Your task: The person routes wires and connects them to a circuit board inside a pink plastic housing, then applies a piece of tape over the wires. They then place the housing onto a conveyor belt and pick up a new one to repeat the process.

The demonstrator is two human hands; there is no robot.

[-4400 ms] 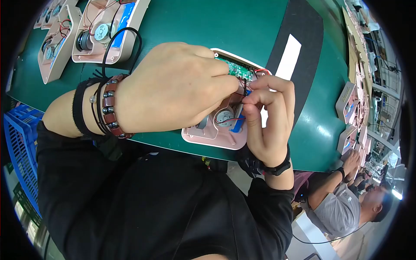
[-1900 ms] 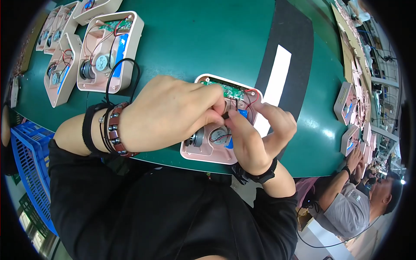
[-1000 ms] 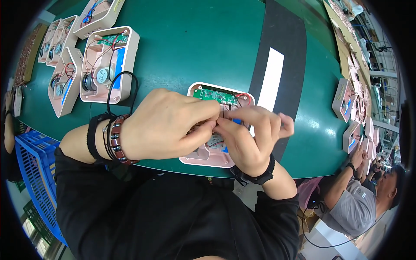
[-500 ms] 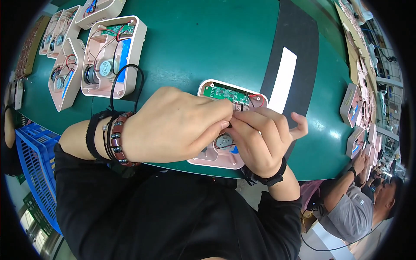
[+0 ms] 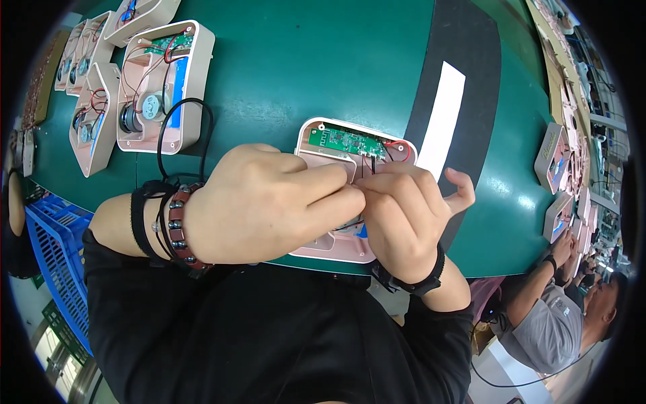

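Note:
An open pink plastic housing (image 5: 340,252) lies on the table in front of me. A green circuit board (image 5: 336,139) sits along its far side, with red and black wires (image 5: 373,163) running from it. Over the middle of the housing, the fingertips of both hands meet. My left hand (image 5: 269,202) is closed in a pinch, and whatever it grips is hidden. My right hand (image 5: 407,219) pinches the thin wires below the board, little finger sticking out. Beneath my fingers a blue piece (image 5: 363,231) shows in part.
Another open housing (image 5: 192,128) with a motor-like round part and blue battery stands at the left, more behind it. A black cable loop (image 5: 161,145) lies nearby. A white strip (image 5: 441,121) lies on a black band. A blue crate (image 5: 57,236) stands lower left; a co-worker (image 5: 548,323) sits right.
My left fingers have curled and shifted slightly, showing more of the housing's inside wall. The whole view has moved a little. My right hand keeps its pinch.

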